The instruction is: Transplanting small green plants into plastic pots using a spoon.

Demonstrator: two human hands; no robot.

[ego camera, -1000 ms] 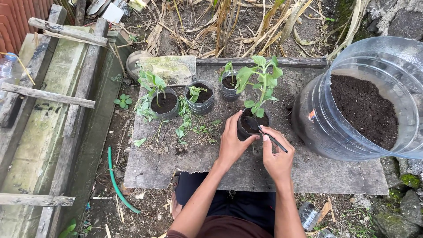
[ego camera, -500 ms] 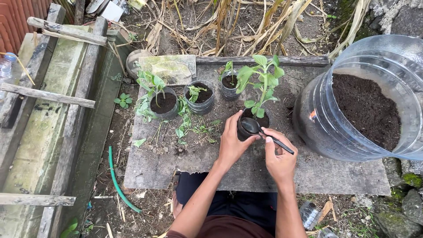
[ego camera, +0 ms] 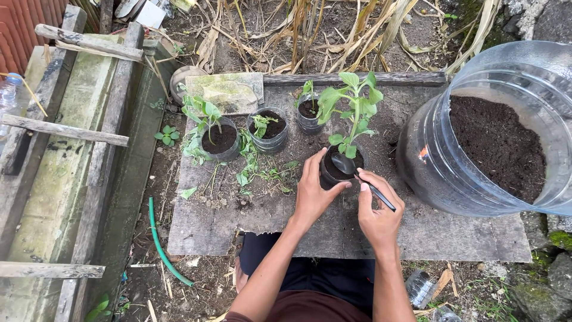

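Both forearms reach up from the lower centre of the frame, nearly parallel. The left hand (ego camera: 313, 194) is cupped, thumb spread rightward; the right hand (ego camera: 379, 211) is closed in a pinching grip.

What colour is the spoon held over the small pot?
Black: the spoon, in the right hand, shows best in the head view, its bowl over the pot.

Four small soil-filled pots on the board: one pot (ego camera: 336, 169) gripped by the left hand (ego camera: 314, 194), three pots (ego camera: 271, 128) in a row beyond and left of that hand. One black spoon (ego camera: 360, 177), held in the right hand (ego camera: 378, 214). One large clear soil container (ego camera: 494, 131) right of that hand. One green hose (ego camera: 161, 247), well left.
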